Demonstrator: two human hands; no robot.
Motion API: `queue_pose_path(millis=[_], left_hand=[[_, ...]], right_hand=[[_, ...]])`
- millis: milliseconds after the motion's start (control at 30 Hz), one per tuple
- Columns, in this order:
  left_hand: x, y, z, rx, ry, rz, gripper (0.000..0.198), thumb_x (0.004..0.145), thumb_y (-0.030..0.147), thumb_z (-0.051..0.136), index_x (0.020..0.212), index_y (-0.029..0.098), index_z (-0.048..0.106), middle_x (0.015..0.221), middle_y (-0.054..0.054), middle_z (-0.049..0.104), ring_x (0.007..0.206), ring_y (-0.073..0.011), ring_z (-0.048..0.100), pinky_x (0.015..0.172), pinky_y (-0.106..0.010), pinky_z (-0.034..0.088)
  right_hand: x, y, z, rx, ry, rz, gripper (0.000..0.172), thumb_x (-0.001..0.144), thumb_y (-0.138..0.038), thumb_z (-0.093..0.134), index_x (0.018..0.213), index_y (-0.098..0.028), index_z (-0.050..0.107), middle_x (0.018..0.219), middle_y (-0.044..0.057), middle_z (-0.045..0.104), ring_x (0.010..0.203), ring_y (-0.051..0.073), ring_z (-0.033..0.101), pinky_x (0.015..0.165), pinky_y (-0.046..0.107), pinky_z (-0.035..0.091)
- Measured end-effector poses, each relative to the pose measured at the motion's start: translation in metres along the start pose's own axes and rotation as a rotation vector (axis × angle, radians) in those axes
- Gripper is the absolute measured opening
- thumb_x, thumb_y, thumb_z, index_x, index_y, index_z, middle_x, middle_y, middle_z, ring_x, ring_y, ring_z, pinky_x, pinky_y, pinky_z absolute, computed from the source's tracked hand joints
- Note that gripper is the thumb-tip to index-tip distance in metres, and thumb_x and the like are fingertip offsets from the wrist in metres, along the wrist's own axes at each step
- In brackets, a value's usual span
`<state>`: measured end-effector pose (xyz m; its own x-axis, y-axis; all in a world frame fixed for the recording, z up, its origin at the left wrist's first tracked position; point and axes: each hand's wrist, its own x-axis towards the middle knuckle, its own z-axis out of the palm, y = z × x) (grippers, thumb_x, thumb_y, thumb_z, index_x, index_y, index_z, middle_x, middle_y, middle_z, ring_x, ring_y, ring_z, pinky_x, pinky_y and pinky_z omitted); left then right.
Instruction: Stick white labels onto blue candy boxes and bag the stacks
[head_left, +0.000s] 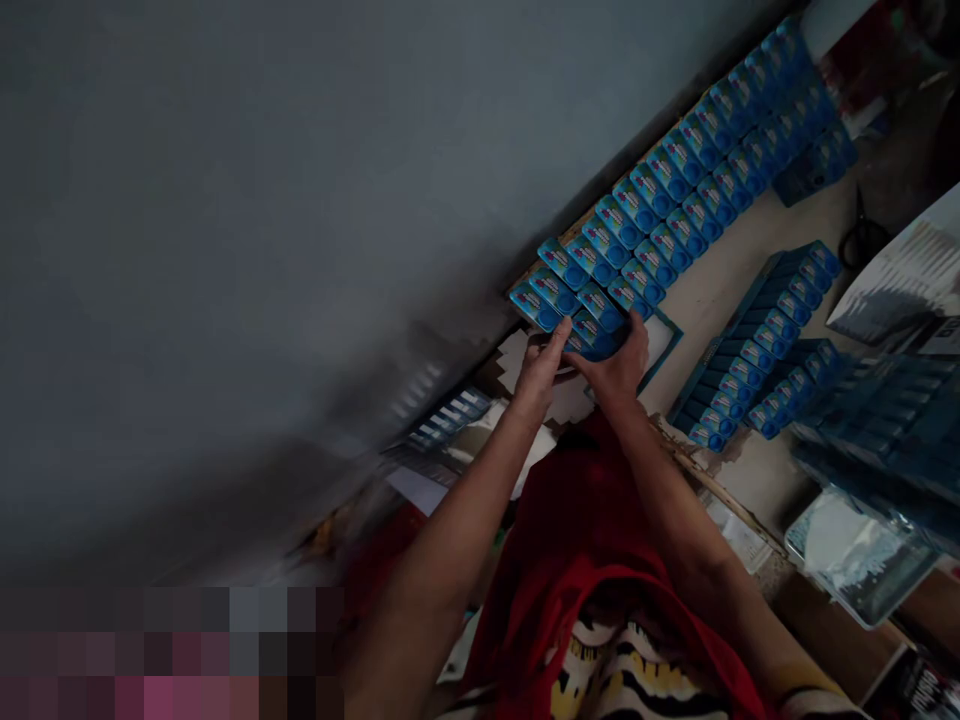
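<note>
My left hand [541,368] and my right hand [621,362] meet at the near end of a long double row of small blue boxes [675,195] that runs along the foot of a grey wall. Both hands are closed on the nearest blue boxes [592,335], the left from the left side, the right from the right. The fingertips are partly hidden behind the boxes. My red garment [592,540] shows below my arms.
Further rows of blue boxes [757,350] lie on the pale surface [709,290] to the right. Black scissors [861,238] lie farther right. A blurred stack of blue packs [885,430] and a clear plastic tray [855,555] sit at the right edge. The grey wall [262,220] fills the left.
</note>
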<state>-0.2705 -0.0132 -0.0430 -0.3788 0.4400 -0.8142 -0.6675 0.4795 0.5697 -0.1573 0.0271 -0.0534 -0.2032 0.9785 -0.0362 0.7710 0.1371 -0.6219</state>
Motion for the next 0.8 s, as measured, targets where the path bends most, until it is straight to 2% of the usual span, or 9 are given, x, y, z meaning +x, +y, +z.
queue_pose_path(millis=[100, 200, 333, 433, 500, 600, 667, 733, 800], left_hand=[[-0.003, -0.002, 0.005, -0.004, 0.035, 0.009, 0.064, 0.085, 0.067, 0.078, 0.129, 0.021, 0.067, 0.124, -0.013, 0.075, 0.102, -0.0259, 0.076, 0.083, -0.039, 0.066], [-0.004, -0.003, 0.004, -0.101, 0.002, 0.004, 0.059, 0.088, 0.060, 0.078, 0.132, 0.022, 0.067, 0.128, -0.012, 0.075, 0.103, -0.0262, 0.077, 0.081, -0.037, 0.065], [-0.002, -0.005, -0.008, -0.163, -0.094, 0.053, 0.060, 0.081, 0.058, 0.085, 0.125, 0.021, 0.069, 0.129, -0.012, 0.075, 0.104, -0.0254, 0.076, 0.083, -0.034, 0.064], [0.001, -0.005, -0.015, -0.099, -0.186, 0.075, 0.065, 0.073, 0.058, 0.090, 0.123, 0.021, 0.069, 0.129, -0.012, 0.075, 0.107, -0.0259, 0.075, 0.083, -0.033, 0.063], [0.003, -0.008, -0.015, -0.062, -0.195, 0.101, 0.067, 0.071, 0.056, 0.092, 0.125, 0.024, 0.068, 0.135, -0.010, 0.073, 0.114, -0.0265, 0.073, 0.084, -0.032, 0.062], [0.001, -0.027, -0.016, -0.108, -0.094, 0.113, 0.061, 0.080, 0.066, 0.081, 0.125, 0.027, 0.066, 0.138, -0.009, 0.071, 0.119, -0.0254, 0.071, 0.087, -0.032, 0.061], [-0.005, -0.049, -0.021, -0.161, 0.018, 0.085, 0.055, 0.090, 0.072, 0.063, 0.119, 0.025, 0.065, 0.126, -0.010, 0.073, 0.113, -0.0233, 0.072, 0.090, -0.034, 0.060], [-0.013, -0.075, -0.028, -0.097, 0.158, 0.104, 0.045, 0.093, 0.064, 0.057, 0.110, 0.023, 0.063, 0.113, -0.009, 0.073, 0.106, -0.0211, 0.072, 0.091, -0.034, 0.058], [-0.019, -0.097, -0.030, 0.134, 0.201, 0.218, 0.033, 0.088, 0.051, 0.064, 0.105, 0.022, 0.062, 0.110, -0.009, 0.070, 0.106, -0.0220, 0.070, 0.093, -0.035, 0.057]], right_hand=[[0.007, -0.009, -0.011, -0.160, -0.105, -0.054, 0.108, 0.077, -0.065, 0.086, 0.156, -0.011, 0.036, 0.145, 0.028, 0.052, 0.136, 0.044, 0.053, 0.115, 0.064, 0.045], [0.007, -0.017, -0.013, -0.251, -0.134, -0.027, 0.106, 0.077, -0.061, 0.088, 0.153, -0.007, 0.037, 0.141, 0.032, 0.052, 0.133, 0.046, 0.053, 0.113, 0.066, 0.044], [0.004, -0.014, -0.014, -0.284, -0.126, -0.058, 0.095, 0.080, -0.055, 0.083, 0.151, -0.007, 0.039, 0.138, 0.029, 0.055, 0.133, 0.044, 0.053, 0.116, 0.064, 0.042], [0.001, -0.014, -0.016, -0.319, -0.140, -0.094, 0.094, 0.082, -0.053, 0.079, 0.153, -0.006, 0.039, 0.137, 0.028, 0.056, 0.131, 0.043, 0.054, 0.117, 0.063, 0.042], [0.000, -0.018, -0.010, -0.360, -0.130, -0.085, 0.092, 0.085, -0.052, 0.075, 0.155, -0.005, 0.038, 0.138, 0.028, 0.055, 0.130, 0.043, 0.054, 0.117, 0.063, 0.041], [0.001, -0.023, 0.006, -0.369, -0.090, -0.038, 0.085, 0.090, -0.049, 0.069, 0.157, -0.005, 0.038, 0.144, 0.030, 0.051, 0.134, 0.043, 0.051, 0.115, 0.064, 0.042], [0.003, -0.021, 0.010, -0.348, -0.104, -0.035, 0.084, 0.090, -0.047, 0.068, 0.157, -0.006, 0.038, 0.148, 0.030, 0.049, 0.137, 0.043, 0.049, 0.116, 0.064, 0.041], [0.002, -0.016, 0.000, -0.321, -0.154, -0.075, 0.088, 0.087, -0.046, 0.070, 0.158, -0.006, 0.038, 0.150, 0.029, 0.048, 0.140, 0.042, 0.048, 0.120, 0.062, 0.040], [-0.007, -0.009, -0.023, -0.268, -0.206, -0.153, 0.094, 0.083, -0.045, 0.073, 0.159, -0.006, 0.035, 0.151, 0.027, 0.048, 0.144, 0.041, 0.046, 0.123, 0.060, 0.038]])
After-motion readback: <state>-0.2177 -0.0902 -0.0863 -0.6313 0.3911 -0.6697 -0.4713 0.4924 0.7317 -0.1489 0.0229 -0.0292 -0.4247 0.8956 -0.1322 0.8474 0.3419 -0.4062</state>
